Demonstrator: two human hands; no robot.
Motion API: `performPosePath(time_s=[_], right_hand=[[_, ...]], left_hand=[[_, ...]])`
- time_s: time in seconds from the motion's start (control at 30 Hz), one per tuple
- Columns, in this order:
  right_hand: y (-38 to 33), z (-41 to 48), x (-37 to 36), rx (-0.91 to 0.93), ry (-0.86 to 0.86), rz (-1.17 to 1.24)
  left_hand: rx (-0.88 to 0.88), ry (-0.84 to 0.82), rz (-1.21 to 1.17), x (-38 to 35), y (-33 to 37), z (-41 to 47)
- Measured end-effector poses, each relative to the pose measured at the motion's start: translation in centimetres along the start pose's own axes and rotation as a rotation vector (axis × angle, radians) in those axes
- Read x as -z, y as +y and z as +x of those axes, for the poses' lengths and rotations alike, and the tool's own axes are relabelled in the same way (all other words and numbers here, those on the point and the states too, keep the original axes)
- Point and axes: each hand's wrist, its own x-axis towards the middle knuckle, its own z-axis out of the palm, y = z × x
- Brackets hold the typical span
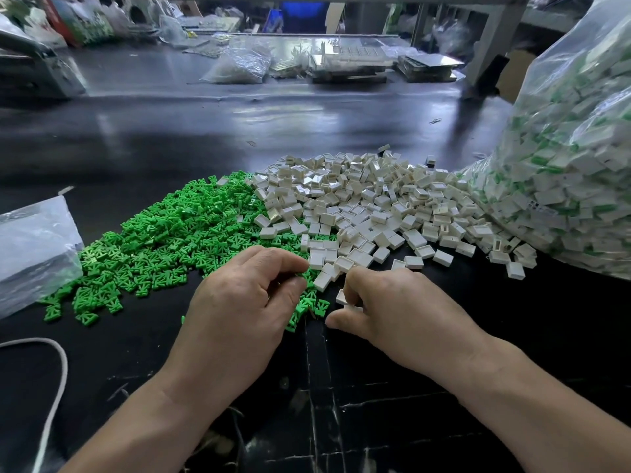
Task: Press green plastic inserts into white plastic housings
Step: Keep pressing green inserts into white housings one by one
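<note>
We log a dark counter (164, 131). Green inserts (160, 240) lie heaped left of centre, touching the heap of white housings (375, 206) on their right. The left hand (246, 302) sits at the near edge of the green heap, fingers curled down among the pieces; we cannot tell whether it grips one. The right hand (396, 312) pinches one white housing (340, 297) between thumb and forefinger, just beside the left hand. At the right edge a clear plastic bag (563, 165) holds white-and-green parts. A flat bag (30, 247) and a white cord (58, 370) lie at the left edge.
</note>
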Motion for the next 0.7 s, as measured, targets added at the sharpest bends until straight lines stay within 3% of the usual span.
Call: performPosePath(time_s=[0.17,0.27,0.3,0.4,0.47,0.6,0.7], right_hand=[[0.1,0.0,-0.7,0.017,0.079,-0.025],[0.4,-0.3,-0.3,-0.043,0.076,0.134],[0.4,-0.3,0.0,-0.09,0.051,0.27],[0.3,-0.1,1.3,-0.229,-0.135,1.083],[0.3,0.0,1.7,-0.258,-0.255,1.445],[0.0,0.0,1.5,-0.25,-0.406,1.766],[-0.1,-0.1,1.1,-0.251,-0.433,1.859]], left_hand=[[0.055,0.002,-0.057,0.0,0.3,0.0],[0.182,-0.019,-0.223,0.2,0.5,0.0],[0.23,-0.035,-0.305,0.3,0.6,0.0],[0.34,-0.084,-0.541,0.4,0.8,0.2],[0.389,-0.099,-0.685,0.4,0.9,0.2],[0.455,-0.105,-0.882,0.1,1.1,0.2],[0.459,-0.106,-0.9,0.0,0.9,0.0]])
